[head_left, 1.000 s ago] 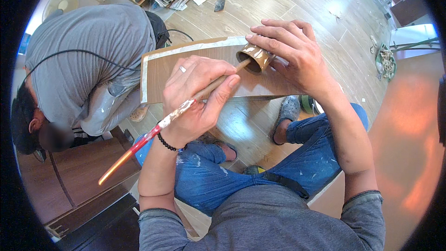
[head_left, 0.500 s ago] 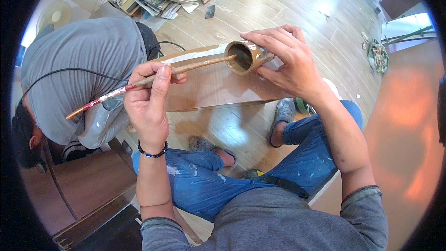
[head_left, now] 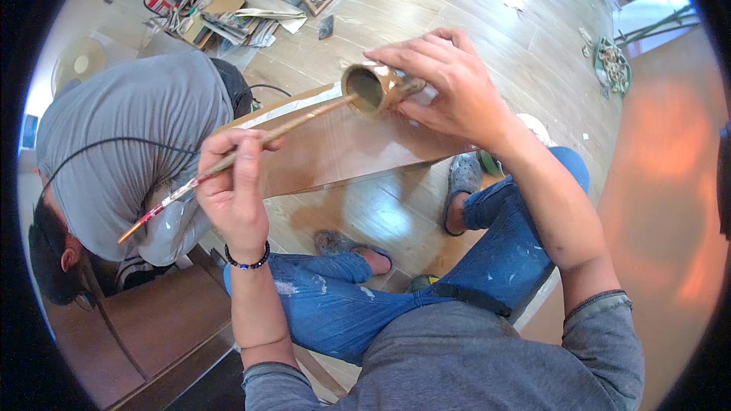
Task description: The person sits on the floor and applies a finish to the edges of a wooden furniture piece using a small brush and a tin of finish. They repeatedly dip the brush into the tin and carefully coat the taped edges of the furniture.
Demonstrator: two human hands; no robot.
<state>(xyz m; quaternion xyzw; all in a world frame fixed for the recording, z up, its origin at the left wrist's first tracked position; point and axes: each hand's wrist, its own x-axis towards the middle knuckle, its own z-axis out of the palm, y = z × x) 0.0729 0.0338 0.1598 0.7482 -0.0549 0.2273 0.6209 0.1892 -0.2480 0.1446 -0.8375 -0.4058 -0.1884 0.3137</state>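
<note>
My left hand (head_left: 237, 190) pinches a long, thin paintbrush (head_left: 312, 115) between thumb and fingers. Its handle is red, white and brown, stained with paint, and the back end points to the lower left. The other end reaches into the mouth of a small brown, round cup (head_left: 361, 91), so any bristles are hidden. Fingers and thumb of my right hand (head_left: 455, 87) wrap around the cup, which is tipped on its side with the opening facing left. Below the cup is a brown wood-grain board (head_left: 335, 148) with a pale strip along its far edge.
A person in a grey shirt (head_left: 137, 122) bends low close on my left, with a black cable across the back. Papers and scraps (head_left: 228, 19) are heaped at the far left. A large brown panel (head_left: 662, 205) stands on my right, near a green basin (head_left: 613, 67).
Both hands, with the paintbrush and cup, have shifted slightly left in the picture. The brush stays in the cup's mouth. The whole view has turned a little.
</note>
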